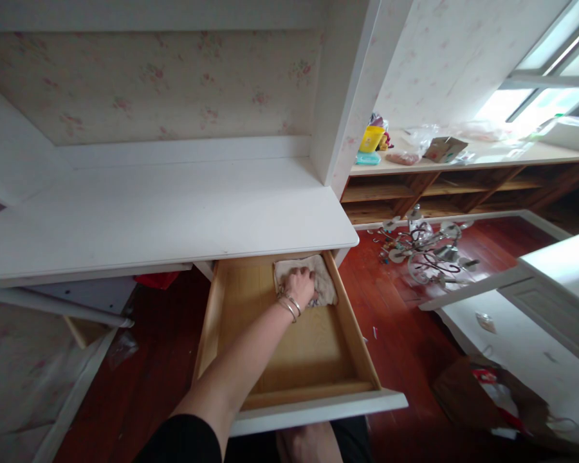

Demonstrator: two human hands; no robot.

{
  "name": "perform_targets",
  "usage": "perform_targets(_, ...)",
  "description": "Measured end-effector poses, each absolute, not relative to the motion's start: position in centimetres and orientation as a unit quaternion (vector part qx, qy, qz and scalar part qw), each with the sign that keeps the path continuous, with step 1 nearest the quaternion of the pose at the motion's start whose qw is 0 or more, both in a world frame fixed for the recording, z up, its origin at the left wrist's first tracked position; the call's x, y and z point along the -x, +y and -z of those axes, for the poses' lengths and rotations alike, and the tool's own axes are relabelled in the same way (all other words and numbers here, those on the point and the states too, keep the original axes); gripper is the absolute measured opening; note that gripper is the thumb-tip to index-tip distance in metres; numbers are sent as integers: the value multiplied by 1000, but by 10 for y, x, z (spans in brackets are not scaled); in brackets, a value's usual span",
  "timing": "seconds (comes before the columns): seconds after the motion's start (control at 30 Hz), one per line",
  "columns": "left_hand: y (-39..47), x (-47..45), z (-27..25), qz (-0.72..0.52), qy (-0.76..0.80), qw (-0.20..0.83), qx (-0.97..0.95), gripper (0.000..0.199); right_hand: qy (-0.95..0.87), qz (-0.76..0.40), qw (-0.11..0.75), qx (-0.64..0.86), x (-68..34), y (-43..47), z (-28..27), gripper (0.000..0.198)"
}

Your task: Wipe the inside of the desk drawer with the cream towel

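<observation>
My left hand (pixel 299 287), with bracelets at the wrist, reaches into an open wooden drawer (pixel 246 321). Its curled fingers grip a pale cloth (pixel 325 283) with a faint pattern. The cloth lies against the drawer's bottom in the back right corner, partly covered by the hand. Below the white drawer front (pixel 318 411), at the lower edge of the view, my right hand (pixel 311 444) is partly visible near my dark clothing. Its fingers are hidden, so its grip does not show. The drawer sticks out from under a white desk (pixel 174 206).
A chandelier (pixel 424 247) lies on the red wooden floor (pixel 357 296) to the right. Behind it, a low shelf unit (pixel 415 186) carries a yellow container (pixel 371 138), bags and a box. A brown paper bag (pixel 463 392) stands at lower right beside white furniture (pixel 511 334).
</observation>
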State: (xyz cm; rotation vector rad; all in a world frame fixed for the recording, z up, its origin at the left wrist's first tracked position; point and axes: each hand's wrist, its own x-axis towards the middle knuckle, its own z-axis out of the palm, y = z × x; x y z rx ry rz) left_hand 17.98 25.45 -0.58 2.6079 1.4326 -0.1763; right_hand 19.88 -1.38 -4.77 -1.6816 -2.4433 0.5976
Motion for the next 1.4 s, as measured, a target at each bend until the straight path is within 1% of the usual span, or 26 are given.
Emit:
perform_targets(0.1, 254, -176, 7, 56, 473, 82, -876, 55, -810, -183, 63, 554, -198, -14, 47, 17)
perform_targets(0.23, 251, -153, 9, 68, 476, 83, -873, 53, -807, -186, 45, 559, -198, -16, 53, 18)
perform_targets(0.33, 254, -114, 8, 89, 493, 83, -862, 49, -803, -209, 45, 556, -198, -17, 61, 17)
perform_targets(0.43, 259, -64, 3, 110, 509, 77, -850, 53, -803, -225, 49, 550, -198, -17, 70, 16)
perform_targets(0.57, 264, -16, -3, 130, 521, 77, -840, 52, -805, -217, 50, 550, -200, -16, 68, 16)
perform_targets(0.7, 264, -10, 0, 128, 527, 81, -836, 52, -807, -204, 56, 552, -203, -16, 54, 20)
perform_targets(0.9, 256, -13, 4, 117, 517, 100, -842, 49, -819, -180, 66, 541, -203, -18, 45, 19)
perform_targets(1.13, 202, -2, -7, 121, 478, 134, -860, 46, -814, -181, 70, 547, -200, -19, 43, 20)
perform_targets(1.3, 145, 2, -14, 135, 463, 179, -858, 43, -822, -181, 88, 532, -201, -17, 41, 27)
perform_targets(1.4, 126, 2, -14, 145, 462, 201, -851, 50, -836, -167, 68, 518, -202, -15, 39, 29)
